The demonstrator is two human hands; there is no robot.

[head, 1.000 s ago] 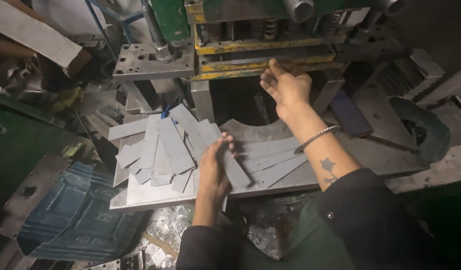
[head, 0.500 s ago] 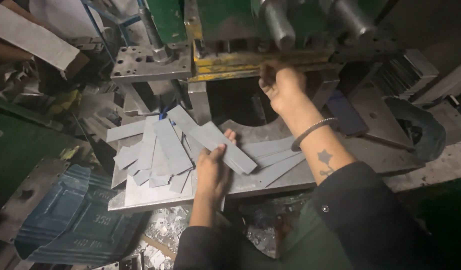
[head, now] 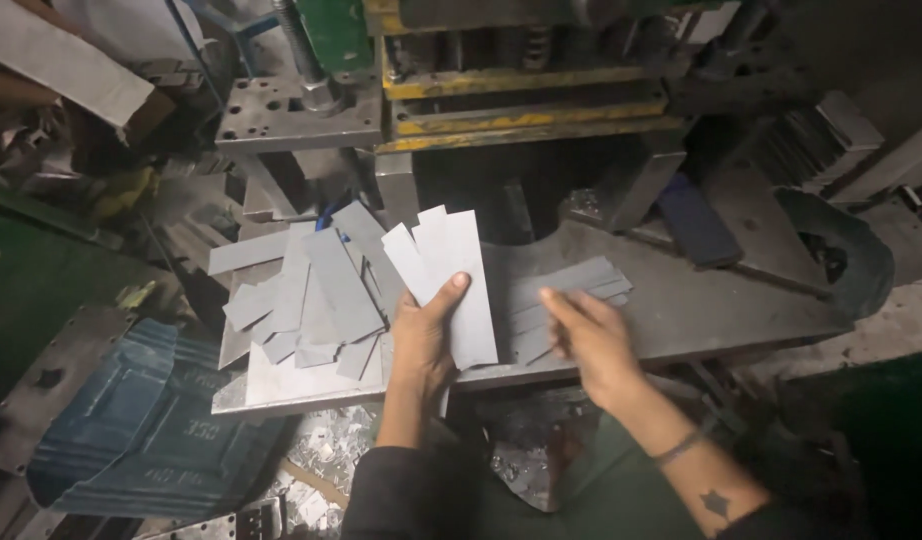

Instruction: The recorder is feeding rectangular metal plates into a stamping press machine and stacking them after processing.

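My left hand point(head: 421, 340) grips a small fan of grey metal strips point(head: 443, 275), lifted above the press table with the thumb on top. My right hand point(head: 591, 340) hovers with fingers apart just right of them, over a few flat strips point(head: 561, 300) lying on the steel table point(head: 701, 300). It holds nothing. A loose heap of similar grey strips point(head: 301, 290) lies to the left of my left hand. Behind stands the press, with its yellow-edged die point(head: 526, 95) above a dark opening.
A bolted grey steel plate point(head: 281, 115) sits at the back left beside a press column. A blue embossed metal sheet point(head: 131, 420) leans low on the left. Shiny metal scrap point(head: 331, 450) lies under the table edge. Dark metal parts point(head: 811, 140) are stacked at the right.
My right hand has pulled back from under the press die to the table front. My left hand has lifted a bunch of strips off the heap.
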